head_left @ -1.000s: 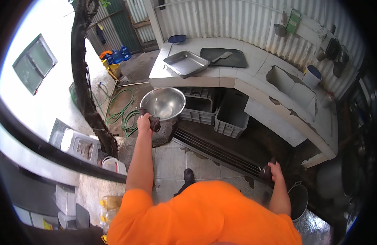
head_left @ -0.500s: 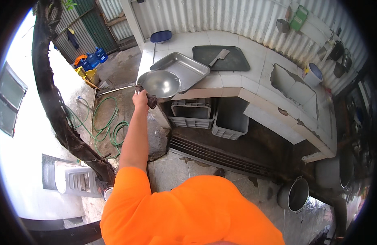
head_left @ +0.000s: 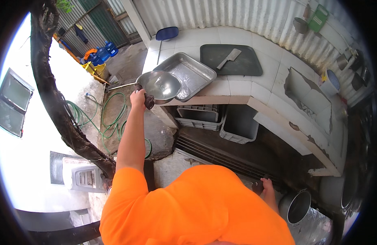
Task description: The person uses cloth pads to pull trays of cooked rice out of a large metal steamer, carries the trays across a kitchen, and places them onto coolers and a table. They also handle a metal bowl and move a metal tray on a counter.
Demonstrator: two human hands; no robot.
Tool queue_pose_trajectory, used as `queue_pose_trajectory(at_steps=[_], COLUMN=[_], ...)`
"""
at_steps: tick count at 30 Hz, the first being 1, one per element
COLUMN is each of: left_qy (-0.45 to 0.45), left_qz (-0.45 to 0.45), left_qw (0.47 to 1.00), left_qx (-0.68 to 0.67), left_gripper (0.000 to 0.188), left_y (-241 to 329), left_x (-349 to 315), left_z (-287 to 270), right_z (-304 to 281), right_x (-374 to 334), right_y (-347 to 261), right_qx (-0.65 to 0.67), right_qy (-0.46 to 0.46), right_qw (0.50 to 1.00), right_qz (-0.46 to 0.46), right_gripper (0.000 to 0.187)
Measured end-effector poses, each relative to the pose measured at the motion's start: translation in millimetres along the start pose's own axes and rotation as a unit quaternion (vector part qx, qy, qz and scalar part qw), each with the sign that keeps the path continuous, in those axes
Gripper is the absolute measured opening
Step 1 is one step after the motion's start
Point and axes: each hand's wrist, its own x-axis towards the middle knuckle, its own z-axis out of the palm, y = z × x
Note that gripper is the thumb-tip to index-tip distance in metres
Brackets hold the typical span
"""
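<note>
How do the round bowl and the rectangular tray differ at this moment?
Shape: the bowl has a round rim, while the tray is rectangular with rounded corners.
Support: the left grip holds the bowl at its rim with a dark cloth, while the tray lies on the tiled counter with neither grip on it.
Shared: both are silvery metal and open-topped.

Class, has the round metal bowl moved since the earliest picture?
Yes. Judged against the fixed white counter, the bowl has moved up the picture, now overlapping the metal tray in view.
</note>
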Motion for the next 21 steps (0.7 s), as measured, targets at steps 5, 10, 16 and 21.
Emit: queue_pose_trajectory(at_steps=[5, 10, 16, 21], left_qy=[-0.005, 0.016, 0.061, 0.123], left_qz=[0.003, 0.02, 0.012, 0.034], left_qw=[0.999, 0.999, 0.996, 0.988], left_qx=[0.032, 0.044, 0.068, 0.091], left_gripper=[0.014, 0.013, 0.012, 0.014], left_y=[2.5, 0.0, 1.1, 1.0], left_x=[-6.0, -4.7, 3.6, 15.7], left_z=[13.6, 5.1, -3.4, 0.8], right_z=[12.1, 3.8, -2.8, 2.0], right_x=[-3.2, 25.8, 78.7, 84.9], right_y=[-75.7, -111.1, -108.3, -122.7], right_qx=[-0.053, -0.123, -0.128, -0.129], right_qy=[0.025, 0.032, 0.016, -0.017], right_qw=[0.998, 0.991, 0.991, 0.99], right_qz=[-0.014, 0.041, 0.031, 0.049], right_gripper=[0.075, 0.083, 0.081, 0.086])
